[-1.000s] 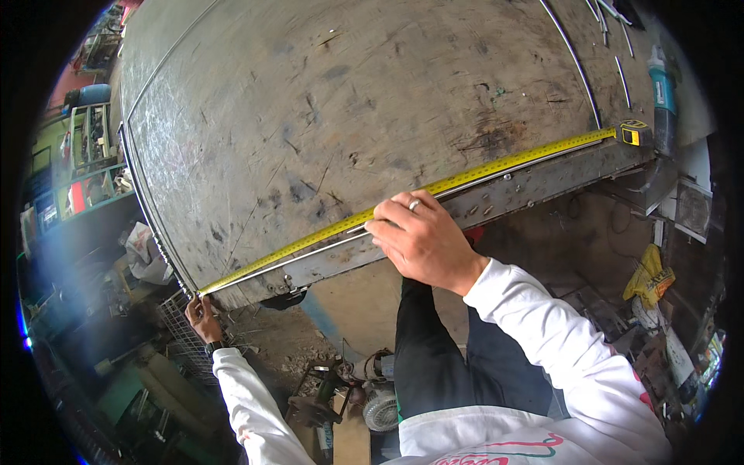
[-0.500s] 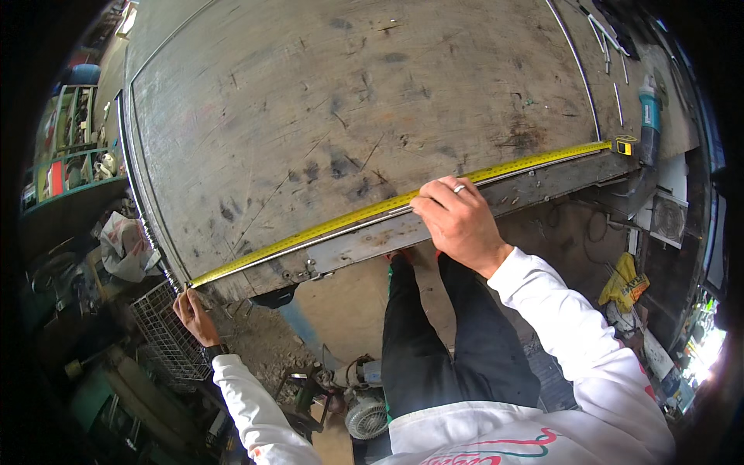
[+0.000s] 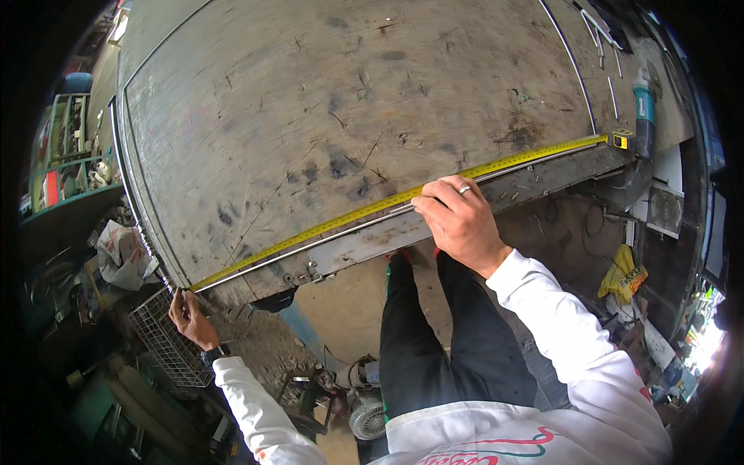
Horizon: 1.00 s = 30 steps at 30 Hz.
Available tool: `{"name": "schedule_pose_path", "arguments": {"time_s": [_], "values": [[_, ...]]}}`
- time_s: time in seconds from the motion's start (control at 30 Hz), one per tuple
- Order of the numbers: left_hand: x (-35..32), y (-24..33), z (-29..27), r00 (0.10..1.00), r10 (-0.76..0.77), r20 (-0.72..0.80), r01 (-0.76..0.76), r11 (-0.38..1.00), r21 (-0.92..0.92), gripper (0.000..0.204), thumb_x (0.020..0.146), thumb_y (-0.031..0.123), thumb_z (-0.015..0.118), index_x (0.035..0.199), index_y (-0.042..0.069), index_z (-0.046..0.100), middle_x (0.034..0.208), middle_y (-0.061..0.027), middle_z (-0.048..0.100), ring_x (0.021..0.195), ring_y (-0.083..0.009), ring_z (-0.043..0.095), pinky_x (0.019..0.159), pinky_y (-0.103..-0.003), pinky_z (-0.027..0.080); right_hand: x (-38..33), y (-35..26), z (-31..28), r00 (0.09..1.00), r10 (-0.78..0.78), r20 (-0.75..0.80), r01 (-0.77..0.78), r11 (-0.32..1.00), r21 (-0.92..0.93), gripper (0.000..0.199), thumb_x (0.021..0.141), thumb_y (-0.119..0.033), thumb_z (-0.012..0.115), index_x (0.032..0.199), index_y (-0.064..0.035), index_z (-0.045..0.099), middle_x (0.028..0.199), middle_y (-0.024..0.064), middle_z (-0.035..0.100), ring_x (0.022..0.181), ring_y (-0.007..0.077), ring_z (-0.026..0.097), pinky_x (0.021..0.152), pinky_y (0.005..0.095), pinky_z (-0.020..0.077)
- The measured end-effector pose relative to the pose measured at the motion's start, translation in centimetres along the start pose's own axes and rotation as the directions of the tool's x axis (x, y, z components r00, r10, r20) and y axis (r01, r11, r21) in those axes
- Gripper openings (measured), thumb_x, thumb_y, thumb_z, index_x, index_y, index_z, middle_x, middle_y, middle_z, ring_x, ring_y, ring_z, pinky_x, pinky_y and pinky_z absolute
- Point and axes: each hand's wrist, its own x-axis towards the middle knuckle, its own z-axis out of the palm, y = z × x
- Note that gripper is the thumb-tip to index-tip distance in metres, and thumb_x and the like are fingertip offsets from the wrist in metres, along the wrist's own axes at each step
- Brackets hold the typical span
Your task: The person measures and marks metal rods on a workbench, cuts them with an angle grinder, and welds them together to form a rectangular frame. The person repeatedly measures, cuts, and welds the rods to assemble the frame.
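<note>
A yellow tape measure (image 3: 333, 225) is drawn out along the front edge of the worktable, its blade slanting up to the right. Its yellow-and-black case (image 3: 620, 139) rests at the right end. Close beside the blade, on its near side, runs a thin metal rod (image 3: 310, 248). At the left table corner my left hand (image 3: 195, 322) pinches the tape's end; whether it grips the rod too is hidden. My right hand (image 3: 463, 229), wearing a ring, is closed over the middle of the tape and rod. A thin, pale stick (image 3: 402, 208) pokes out leftward from its fingers.
A teal angle grinder (image 3: 644, 112) lies at the table's right side, near several short metal rods (image 3: 613, 97). Longer rods line the table's left and right sides. Below the left corner stands a wire basket (image 3: 167, 341). A motor (image 3: 367, 417) sits on the floor by my legs.
The view has shifted slightly. Both hands stay in nearly the same places on the tape and rod, and the pale stick at my right fingers shows more clearly.
</note>
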Motion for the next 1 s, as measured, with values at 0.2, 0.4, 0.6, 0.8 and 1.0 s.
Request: {"name": "schedule_pose_path", "arguments": {"time_s": [0.2,0.4,0.6,0.8,1.0], "values": [[-0.2,1.5,0.2,0.997,0.07,-0.016,-0.069,0.994,0.087,0.032,0.103,0.019,0.072,0.132,0.003,0.072,0.123,-0.0077,0.062,0.112,-0.0182,0.063,0.098,-0.034,0.052,-0.3,0.4,0.3,1.0,-0.007,0.001,0.007,1.0,0.006,0.013,0.086,-0.006,0.072,0.099,-0.0071,0.07,0.103,0.0045,0.065,0.106,0.0237,0.064,0.098,0.0392,0.0493],[-1.2,7.7,2.5,0.933,0.336,-0.126,-0.259,0.873,0.413,0.032,0.101,0.018,0.075,0.129,0.003,0.072,0.12,-0.0134,0.065,0.11,-0.0247,0.065,0.095,-0.04,0.054,-0.9,0.7,0.6,1.0,0.004,-0.007,-0.004,1.0,0.018,0.016,0.085,-0.006,0.069,0.101,-0.007,0.07,0.108,0.0051,0.064,0.11,0.0239,0.062,0.101,0.0411,0.0495],[-8.9,21.4,11.1,0.84,0.518,0.162,-0.532,0.845,0.054,0.024,0.09,-0.002,0.078,0.114,0.003,0.076,0.113,-0.0135,0.07,0.104,-0.0271,0.069,0.089,-0.042,0.058,-1.1,1.2,0.6,0.998,0.027,-0.053,-0.024,0.998,0.057,0.015,0.084,-0.008,0.067,0.099,-0.0079,0.07,0.106,0.0038,0.064,0.109,0.0236,0.063,0.099,0.0408,0.0496],[-17.9,27.9,19.0,0.667,0.623,0.41,-0.58,0.779,-0.239,0.041,0.08,0.002,0.083,0.118,0.016,0.08,0.108,-0.01,0.071,0.098,-0.0293,0.068,0.084,-0.042,0.054,-0.5,0.8,0.6,0.998,0.03,-0.057,-0.027,0.997,0.066,0.016,0.082,-0.007,0.07,0.098,-0.0087,0.07,0.104,0.0035,0.064,0.107,0.0248,0.064,0.097,0.0412,0.049],[-17.9,29.0,21.4,0.64,0.614,0.462,-0.588,0.778,-0.219,0.046,0.079,0.001,0.073,0.122,0.014,0.076,0.115,-0.0087,0.066,0.105,-0.0313,0.063,0.093,-0.045,0.052,-0.2,0.8,0.3,0.999,0.009,-0.052,-0.004,0.994,0.105,0.021,0.082,-0.004,0.077,0.103,-0.0068,0.076,0.102,0.0047,0.067,0.102,0.0269,0.065,0.093,0.0416,0.0496]]}}
